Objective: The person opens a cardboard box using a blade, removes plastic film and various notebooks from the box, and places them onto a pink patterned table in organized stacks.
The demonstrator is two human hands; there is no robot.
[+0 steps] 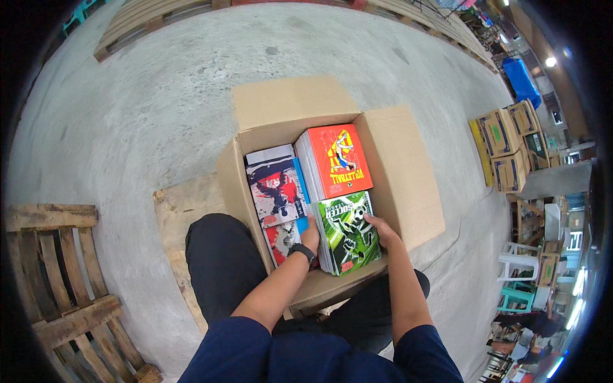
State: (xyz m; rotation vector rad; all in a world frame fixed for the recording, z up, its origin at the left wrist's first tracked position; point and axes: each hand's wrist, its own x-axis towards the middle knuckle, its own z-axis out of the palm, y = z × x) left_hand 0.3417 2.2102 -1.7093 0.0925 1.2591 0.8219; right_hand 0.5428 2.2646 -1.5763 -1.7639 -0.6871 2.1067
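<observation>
An open cardboard box (415, 185) stands between my knees, packed with stacks of notebooks. The stack of green notebooks (348, 239), its cover showing a soccer player, sits in the near right part of the box. My left hand (309, 235), with a dark watch on the wrist, grips its left side, fingers partly hidden between stacks. At its right edge my right hand (383, 231) holds on, thumb on the top cover. Behind lies a stack of red notebooks (341, 156) with a volleyball player. To the left are notebooks with dark, red and white covers (276, 191).
A wooden pallet (70, 274) lies at the left, and another long pallet (147, 22) at the far side. Taped cartons (501, 137) are stacked at the right, with a white stool (518, 260) and a green stool (516, 297) nearer. The floor (179, 108) is grey concrete.
</observation>
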